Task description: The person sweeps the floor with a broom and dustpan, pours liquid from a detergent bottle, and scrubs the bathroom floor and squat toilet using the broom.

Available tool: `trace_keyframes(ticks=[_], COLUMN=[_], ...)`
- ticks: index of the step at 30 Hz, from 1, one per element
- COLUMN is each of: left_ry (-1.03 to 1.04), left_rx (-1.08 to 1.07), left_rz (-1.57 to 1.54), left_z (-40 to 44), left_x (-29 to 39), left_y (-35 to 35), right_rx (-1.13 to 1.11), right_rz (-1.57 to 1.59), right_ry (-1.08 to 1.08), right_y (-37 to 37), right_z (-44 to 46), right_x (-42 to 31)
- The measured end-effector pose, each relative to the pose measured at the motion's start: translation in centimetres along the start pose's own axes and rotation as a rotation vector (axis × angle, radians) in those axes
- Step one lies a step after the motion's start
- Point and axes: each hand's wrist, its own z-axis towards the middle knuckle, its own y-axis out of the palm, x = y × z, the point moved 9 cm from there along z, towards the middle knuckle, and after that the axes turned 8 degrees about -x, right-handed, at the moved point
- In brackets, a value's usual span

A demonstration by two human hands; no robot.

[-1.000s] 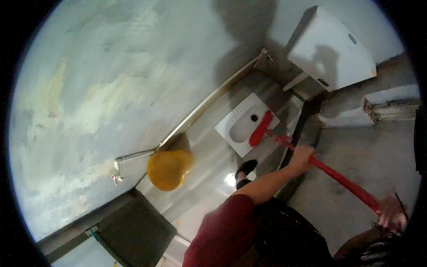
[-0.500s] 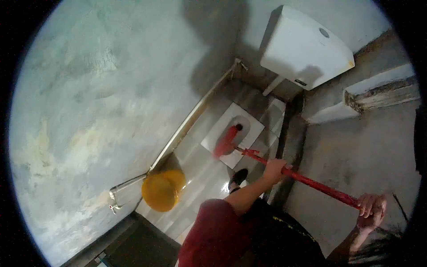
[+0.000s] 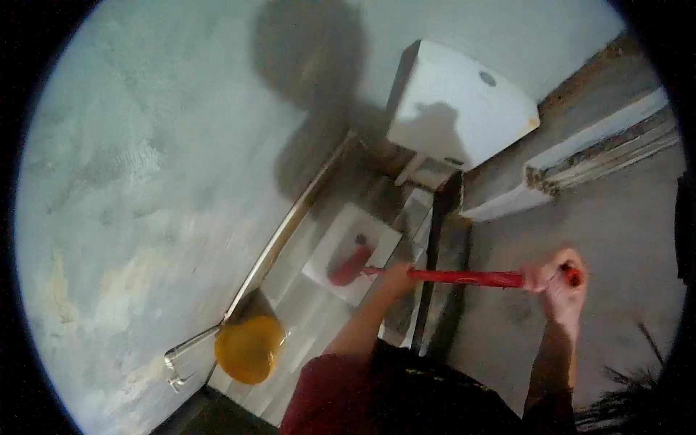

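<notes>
A long-handled red brush (image 3: pixel 464 278) runs across the middle of the head view. My left hand (image 3: pixel 397 280) is closed around its handle near the brush head. Further right, my right hand (image 3: pixel 560 274) grips the handle's end, which pokes out past the fingers. The red bristle head (image 3: pixel 351 267) is down in the bowl of a white squat toilet (image 3: pixel 348 220), just below its dark drain hole. Motion blurs the bristles and both hands slightly.
A yellow bucket (image 3: pixel 248 351) stands on the tiled floor by the left wall, near a tap (image 3: pixel 176 378). The white cistern (image 3: pixel 471 109) hangs on the back wall. A dark ledge (image 3: pixel 442 268) edges the toilet on the right. Dark bristles (image 3: pixel 627 402) show at lower right.
The view has shifted, so the cistern now sits lower and further left. Both hands have raised the handle's rear end, making it nearly level in view. The brush head stays in the bowl.
</notes>
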Motion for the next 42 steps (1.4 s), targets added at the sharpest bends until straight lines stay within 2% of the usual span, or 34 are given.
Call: trace_keyframes(ticks=[2, 3, 4, 5, 7, 9, 10, 11, 13, 14, 15, 17, 19, 20, 21, 22, 23, 24, 25, 27, 29, 31, 32, 33, 35, 36, 37, 38, 39, 41, 42], left_ry=[0.102, 0.105, 0.105, 0.158, 0.003, -0.096, -0.013, 0.016, 0.075, -0.107, -0.287, -0.375, -0.296, -0.346, -0.329, -0.582, -0.448, -0.402, -0.266, -0.418, -0.402, -0.352, -0.261, -0.481, -0.538, -0.303, -0.307, -0.167, -0.016, 0.117, 0.055], left_rx=[0.275, 0.414, 0.545, 0.581, 0.619, 0.664, 0.704, 0.73, 0.781, 0.75, 0.728, 0.774, 0.81, 0.836, 0.811, 0.764, 0.825, 0.864, 0.944, 0.973, 1.034, 1.184, 1.273, 1.294, 1.378, 1.507, 1.55, 1.666, 1.775, 1.879, 2.06], left_rz=[0.057, -0.131, -0.321, -0.777, -0.758, -0.168, -0.06, -0.073, -0.095, -0.23, -0.368, -0.331, -0.201, -0.262, -0.33, -0.186, -0.405, -0.246, -0.457, -0.477, -0.452, -0.681, -0.675, -0.68, -0.645, -0.879, -0.862, -0.982, -1.1, -1.125, -1.17], left_z=[-1.3, -2.7, -4.1, -4.1, -4.8, -6.5, -7.1, -7.6, -8.5, -9.5, -9.9, -10.6, -12.1, -12.2, -11.6, -11.4, -11.3, -11.2, -10.5, -11.2, -12.0, -13.8, -15.6, -17.4, -21.6, -23.6, -26.3, -29.3, -32.2, -38.3, -42.1], left_x=[-0.2, -0.5, -1.1, -3.2, -2.9, 0.7, 0.7, -0.5, -2.7, -4.4, -5.1, -4.2, -4.3, -4.3, -9.1, -7.2, -6.6, -6.8, -6.4, -6.1, -6.5, -7.3, -7.9, -4.0, -2.4, -3.8, -3.3, -2.3, -1.6, -1.2, -2.1], left_y=[-3.6, -6.1, -8.5, -9.0, -12.3, -16.9, -17.5, -17.4, -17.2, -17.2, -17.1, -17.6, -17.7, -17.8, -15.5, -16.5, -16.2, -16.3, -17.0, -16.5, -15.8, -15.1, -15.2, -16.1, -16.9, -15.9, -15.9, -15.8, -15.8, -15.0, -13.9], right_rx=[-0.307, -0.485, -0.46, -0.428, -0.17, -0.035, 0.035, 0.105, 0.168, 0.225, 0.199, 0.161, 0.102, 0.076, 0.033, 0.042, 0.054, -0.012, -0.057, -0.111, -0.108, -0.152, -0.151, -0.156, -0.238, -0.197, -0.152, -0.132, -0.118, -0.054, -0.007], right_rz=[-0.385, -0.615, -0.741, -0.869, -1.038, -1.087, -1.214, -1.336, -1.396, -1.456, -1.444, -1.4, -1.381, -1.395, -1.411, -1.477, -1.546, -1.575, -1.605, -1.56, -1.621, -1.589, -1.597, -1.601, -1.415, -1.373, -1.322, -1.118, -1.297, -1.6, -1.723], right_ry=[-0.01, -0.005, 0.019, 0.046, 0.146, 0.06, -0.045, -0.15, -0.19, -0.215, -0.241, -0.185, -0.235, -0.205, -0.162, -0.156, -0.151, -0.113, -0.081, 0.02, 0.024, -0.027, -0.103, -0.167, -0.031, -0.141, -0.248, -0.312, -0.423, -0.662, -0.789], right_y=[2.8, 3.9, 2.2, 0.1, -5.1, -9.0, -10.7, -11.1, -11.5, -11.1, -10.9, -12.1, -12.7, -13.1, -13.5, -13.9, -13.9, -13.6, -13.4, -12.8, -14.0, -13.2, -13.5, -15.5, -16.4, -17.2, -18.5, -21.6, -19.8, -15.1, -11.1], right_z=[2.7, 4.1, 5.6, 7.0, 12.0, 17.6, 20.7, 23.3, 27.2, 28.8, 31.2, 35.5, 38.7, 39.9, 40.9, 41.9, 41.9, 42.5, 43.1, 41.9, 42.1, 42.5, 43.3, 44.2, 45.8, 45.6, 45.8, 46.3, 45.0, 39.7, 35.0], right_x=[-0.4, 0.6, 3.4, 6.6, 10.7, 11.7, 12.8, 12.3, 11.0, 10.1, 9.7, 11.3, 12.3, 12.8, 14.0, 14.4, 14.1, 14.1, 13.2, 11.9, 12.3, 12.2, 13.0, 14.0, 15.6, 16.0, 16.7, 18.0, 17.7, 16.4, 14.6])
